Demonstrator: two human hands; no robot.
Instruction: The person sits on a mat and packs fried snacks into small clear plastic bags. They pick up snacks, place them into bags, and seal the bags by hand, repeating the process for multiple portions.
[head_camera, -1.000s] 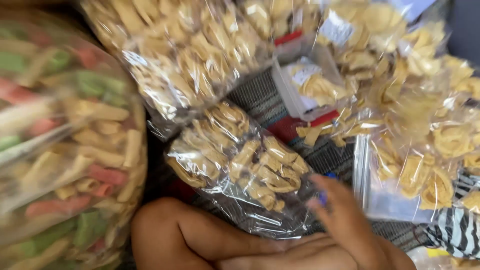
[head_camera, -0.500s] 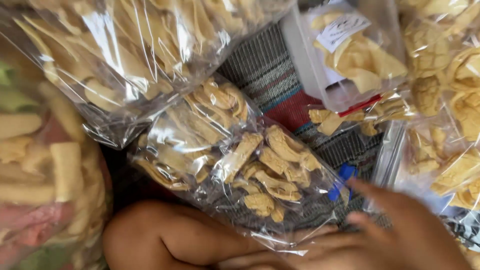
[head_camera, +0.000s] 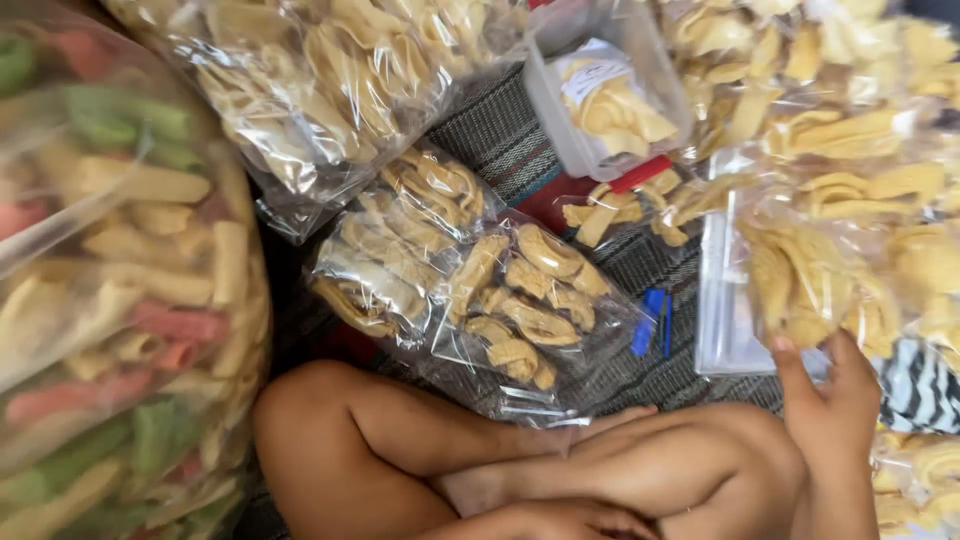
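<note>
My right hand is raised at the lower right, fingers apart, its tips resting on the lower edge of a clear bag of yellow crackers. I cannot see it gripping the bag. A smaller clear bag of brown twisted crackers lies in the middle, just beyond my crossed bare legs. A small blue object lies on the striped mat between the two bags. My left hand is not visible.
A big bag of mixed green, pink and yellow sticks fills the left. Another large bag of pale crackers lies at the top. A clear plastic tub with crackers stands at top centre, and more cracker bags are piled at the right.
My right hand has moved from the small middle bag and blue object rightwards to the edge of the yellow cracker bag. The view has shifted and pulled back slightly.
</note>
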